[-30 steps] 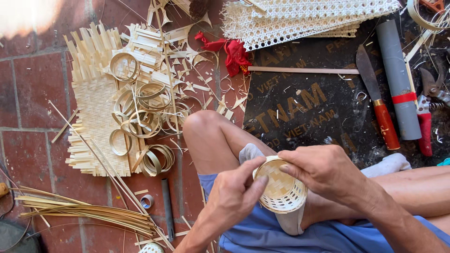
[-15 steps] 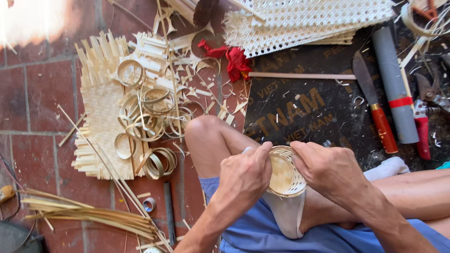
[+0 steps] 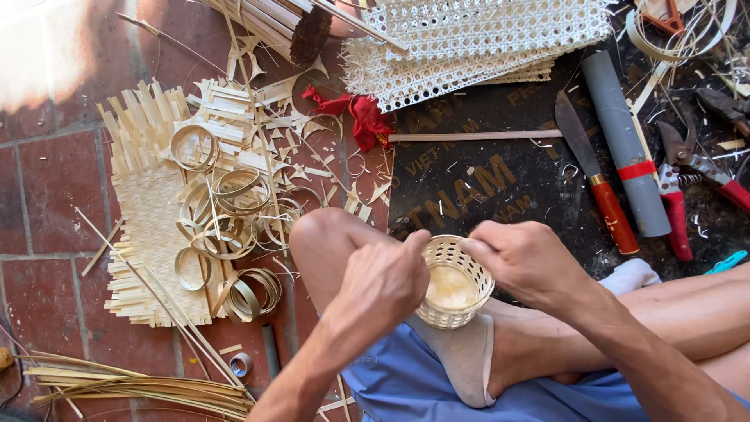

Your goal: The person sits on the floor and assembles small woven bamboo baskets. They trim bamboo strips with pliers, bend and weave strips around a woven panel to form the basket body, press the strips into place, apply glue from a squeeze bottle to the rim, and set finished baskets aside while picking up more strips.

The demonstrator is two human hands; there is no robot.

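While the person sits cross-legged on the red tile floor (image 3: 47, 187), both hands close on a small woven basket (image 3: 453, 283) that rests above a foot in a grey sock (image 3: 462, 352), between the bare knee (image 3: 320, 234) and the other leg. The left hand (image 3: 383, 285) grips the basket's near rim, fingers curled tight against the open weave. The right hand (image 3: 525, 262) pinches the far rim from above, thumb and fingers shut on its edge. The basket's mouth faces up toward the camera, showing a pale solid bottom inside a lattice wall.

To the left of the knee lies a flat woven bamboo mat (image 3: 152, 227) with loose strip ends fanned out, and on it a scatter of coiled bamboo strip rings (image 3: 226, 227). Long thin bamboo splints (image 3: 141, 387) lie in a bundle at the lower left. Beyond the hands a black sheet (image 3: 484, 180) covers the floor; on it sit a knife with a red handle (image 3: 598, 184), a grey tube with a red band (image 3: 625, 141) and red-handled pruning shears (image 3: 680, 187), side by side. A thin wooden stick (image 3: 476, 136) lies across the sheet, touching a crumpled red cloth (image 3: 359, 116). At the top, sheets of white cane webbing (image 3: 476, 39) are stacked, partly over the black sheet
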